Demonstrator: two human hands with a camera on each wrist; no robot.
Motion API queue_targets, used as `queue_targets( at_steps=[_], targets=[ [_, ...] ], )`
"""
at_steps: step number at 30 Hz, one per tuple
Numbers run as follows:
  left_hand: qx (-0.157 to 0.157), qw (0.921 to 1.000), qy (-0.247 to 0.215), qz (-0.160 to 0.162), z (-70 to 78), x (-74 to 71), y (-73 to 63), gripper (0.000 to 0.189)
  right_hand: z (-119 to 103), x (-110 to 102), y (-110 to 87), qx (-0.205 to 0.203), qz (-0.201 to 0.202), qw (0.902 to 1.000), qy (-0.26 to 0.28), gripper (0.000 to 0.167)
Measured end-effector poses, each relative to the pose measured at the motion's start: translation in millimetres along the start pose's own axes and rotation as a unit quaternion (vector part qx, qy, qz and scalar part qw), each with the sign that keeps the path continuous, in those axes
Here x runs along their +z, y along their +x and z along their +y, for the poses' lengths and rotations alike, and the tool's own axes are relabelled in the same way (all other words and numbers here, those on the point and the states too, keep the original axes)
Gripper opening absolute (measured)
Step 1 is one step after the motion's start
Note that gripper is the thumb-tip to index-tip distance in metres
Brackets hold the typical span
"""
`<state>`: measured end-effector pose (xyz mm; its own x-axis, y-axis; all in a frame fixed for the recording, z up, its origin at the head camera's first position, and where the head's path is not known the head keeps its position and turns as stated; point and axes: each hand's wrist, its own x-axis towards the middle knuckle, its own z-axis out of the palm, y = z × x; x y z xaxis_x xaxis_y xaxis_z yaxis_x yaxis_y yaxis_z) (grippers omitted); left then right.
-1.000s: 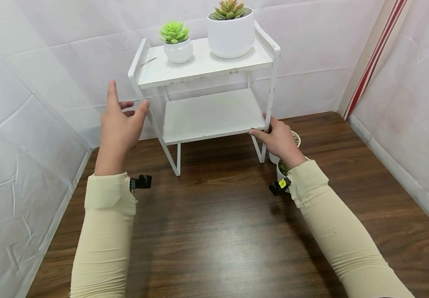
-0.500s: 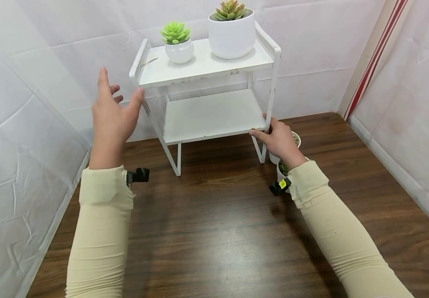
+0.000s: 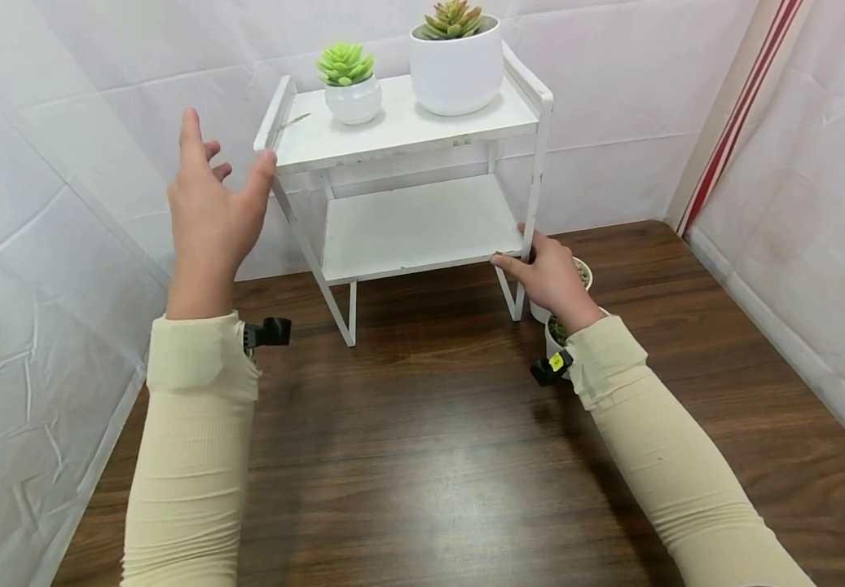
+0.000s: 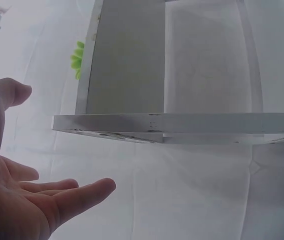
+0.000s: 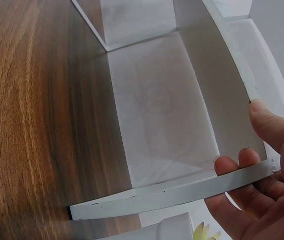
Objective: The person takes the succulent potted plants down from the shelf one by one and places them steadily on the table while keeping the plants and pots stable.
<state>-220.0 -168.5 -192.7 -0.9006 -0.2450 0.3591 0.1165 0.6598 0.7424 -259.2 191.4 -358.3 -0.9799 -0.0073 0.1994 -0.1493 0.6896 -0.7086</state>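
Observation:
A white two-tier shelf rack (image 3: 418, 224) stands at the back of the table. My right hand (image 3: 556, 277) grips its right front leg at the lower board; in the right wrist view the thumb (image 5: 269, 122) lies on the board's edge and fingertips curl round the leg. Beside the upper left corner, my left hand (image 3: 209, 216) is raised with fingers spread. The left wrist view has a gap between that hand and the rack. On the top board sit a small white pot (image 3: 353, 102) with a bright green succulent and a larger white pot (image 3: 457, 77) with a reddish-green one.
Two more white pots stand right of the rack, partly hidden by the right hand and wrist: one with pale contents (image 3: 583, 273), one with a green plant (image 3: 556, 333). White sheeting (image 3: 613, 106) encloses the dark wooden table (image 3: 407, 456) at the back and sides.
My left hand has moved up and to the left, from the rack's left leg to beside its top corner. The right hand and the rack look unchanged.

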Motion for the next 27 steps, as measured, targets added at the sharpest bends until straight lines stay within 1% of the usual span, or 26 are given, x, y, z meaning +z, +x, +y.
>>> queue_targets(
  at_steps=[6, 14, 22, 27],
  targets=[
    [0.01, 0.9999, 0.006, 0.002, 8.2, -2.5, 3.4, 0.087, -0.4, -0.2, -0.4, -0.006, 0.003, 1.0, -0.004, 0.08],
    [0.02, 0.9998, 0.001, 0.007, 21.6, -4.0, 5.6, 0.087, -0.7, -1.0, -0.3, -0.005, 0.003, 1.0, -0.005, 0.079],
    [0.03, 0.9992, -0.025, 0.007, 37.3, -2.0, 5.9, 0.086, -1.1, -0.9, -2.0, -0.005, 0.0, 1.0, -0.003, 0.081],
    [0.039, 0.9987, -0.032, 0.008, 44.4, 1.2, 6.8, 0.085, -0.2, -0.7, -1.7, -0.001, -0.003, 1.0, -0.002, 0.082]
  ],
)
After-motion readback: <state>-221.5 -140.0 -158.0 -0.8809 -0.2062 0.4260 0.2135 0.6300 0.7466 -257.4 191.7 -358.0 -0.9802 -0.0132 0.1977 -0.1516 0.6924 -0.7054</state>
